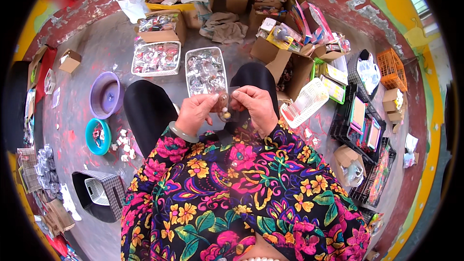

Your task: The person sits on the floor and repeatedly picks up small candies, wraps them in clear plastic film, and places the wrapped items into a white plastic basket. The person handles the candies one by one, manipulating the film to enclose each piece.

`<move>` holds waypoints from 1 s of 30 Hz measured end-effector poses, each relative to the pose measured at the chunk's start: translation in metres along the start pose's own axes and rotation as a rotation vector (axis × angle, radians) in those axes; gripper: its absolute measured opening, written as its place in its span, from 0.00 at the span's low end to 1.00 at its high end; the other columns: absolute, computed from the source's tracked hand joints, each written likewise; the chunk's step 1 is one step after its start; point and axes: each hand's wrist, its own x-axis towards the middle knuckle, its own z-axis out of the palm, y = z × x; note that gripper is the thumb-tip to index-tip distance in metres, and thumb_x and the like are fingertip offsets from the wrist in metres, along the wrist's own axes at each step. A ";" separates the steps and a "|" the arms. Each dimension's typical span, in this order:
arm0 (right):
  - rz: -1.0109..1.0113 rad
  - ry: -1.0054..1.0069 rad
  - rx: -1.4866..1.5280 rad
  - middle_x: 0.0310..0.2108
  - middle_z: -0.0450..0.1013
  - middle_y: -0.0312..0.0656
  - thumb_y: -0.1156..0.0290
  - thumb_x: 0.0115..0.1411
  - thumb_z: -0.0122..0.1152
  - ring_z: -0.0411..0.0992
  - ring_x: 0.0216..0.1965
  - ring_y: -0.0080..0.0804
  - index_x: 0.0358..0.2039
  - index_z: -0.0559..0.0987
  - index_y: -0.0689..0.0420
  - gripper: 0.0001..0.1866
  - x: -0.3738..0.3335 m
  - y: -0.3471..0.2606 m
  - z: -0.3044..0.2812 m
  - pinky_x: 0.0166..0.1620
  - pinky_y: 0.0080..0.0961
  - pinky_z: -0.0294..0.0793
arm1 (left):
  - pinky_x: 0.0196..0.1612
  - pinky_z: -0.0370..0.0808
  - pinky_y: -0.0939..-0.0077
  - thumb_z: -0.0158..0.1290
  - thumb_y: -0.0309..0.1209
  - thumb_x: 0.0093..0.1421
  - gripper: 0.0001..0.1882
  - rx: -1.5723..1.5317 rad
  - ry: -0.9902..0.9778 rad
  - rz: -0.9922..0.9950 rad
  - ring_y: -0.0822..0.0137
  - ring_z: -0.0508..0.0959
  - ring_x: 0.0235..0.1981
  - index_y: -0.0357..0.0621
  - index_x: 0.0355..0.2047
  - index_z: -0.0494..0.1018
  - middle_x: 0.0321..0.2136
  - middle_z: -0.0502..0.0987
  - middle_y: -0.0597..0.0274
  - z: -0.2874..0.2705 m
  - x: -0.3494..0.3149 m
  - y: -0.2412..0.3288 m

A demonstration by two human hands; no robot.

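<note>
A small clear plastic bag [225, 112] with pale and yellowish round bits in it hangs between my two hands, above my lap. My left hand [195, 112], a pale bangle at its wrist, pinches one side with thumb and finger. The other side is pinched by my right hand [257, 108], its fingers curled in. What exactly the bag contains is too small to tell. Just beyond my hands, a white plastic basket [187, 70] full of small clear packets stands on the floor between my knees.
Another white basket [155, 74] of packets stands beyond my left knee. A purple basin [106, 95] and a teal basin [87, 137] sit at the left. To the right are an open cardboard box [303, 75], a tilted white basket [316, 95] and black crates [338, 130].
</note>
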 end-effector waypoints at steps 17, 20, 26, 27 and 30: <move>-0.034 0.053 0.101 0.25 0.74 0.37 0.69 0.59 0.51 0.69 0.23 0.18 0.36 0.75 0.63 0.10 0.014 0.020 -0.003 0.25 0.13 0.65 | 0.19 0.69 0.89 0.51 0.25 0.56 0.13 -0.307 -0.099 -0.224 0.67 0.78 0.33 0.34 0.41 0.69 0.33 0.76 0.59 -0.004 0.006 -0.018; -0.147 0.143 -0.087 0.29 0.74 0.38 0.69 0.60 0.50 0.70 0.26 0.19 0.39 0.74 0.63 0.12 0.017 0.015 -0.006 0.28 0.13 0.67 | 0.21 0.68 0.88 0.49 0.24 0.56 0.11 -0.343 0.043 -0.223 0.67 0.78 0.32 0.36 0.40 0.69 0.33 0.76 0.59 -0.013 0.017 -0.021; -0.777 0.293 -0.989 0.30 0.73 0.43 0.76 0.52 0.54 0.71 0.34 0.38 0.38 0.75 0.58 0.11 0.035 0.014 -0.034 0.38 0.27 0.70 | 0.27 0.73 0.82 0.46 0.21 0.57 0.10 -0.481 0.356 -0.107 0.67 0.77 0.28 0.31 0.40 0.66 0.33 0.75 0.53 -0.061 0.097 -0.066; -0.818 0.298 -1.074 0.30 0.73 0.43 0.76 0.51 0.54 0.71 0.35 0.40 0.37 0.76 0.58 0.11 0.038 0.017 -0.038 0.39 0.28 0.69 | 0.27 0.74 0.81 0.46 0.20 0.56 0.11 -0.482 0.414 -0.108 0.67 0.77 0.27 0.31 0.40 0.65 0.31 0.75 0.54 -0.065 0.114 -0.074; -0.829 0.263 -1.054 0.30 0.73 0.43 0.78 0.49 0.54 0.71 0.35 0.40 0.34 0.76 0.58 0.10 0.039 0.021 -0.033 0.38 0.29 0.70 | 0.26 0.74 0.78 0.48 0.20 0.55 0.10 -0.321 0.504 -0.218 0.67 0.75 0.24 0.32 0.38 0.67 0.28 0.74 0.56 -0.090 0.148 -0.128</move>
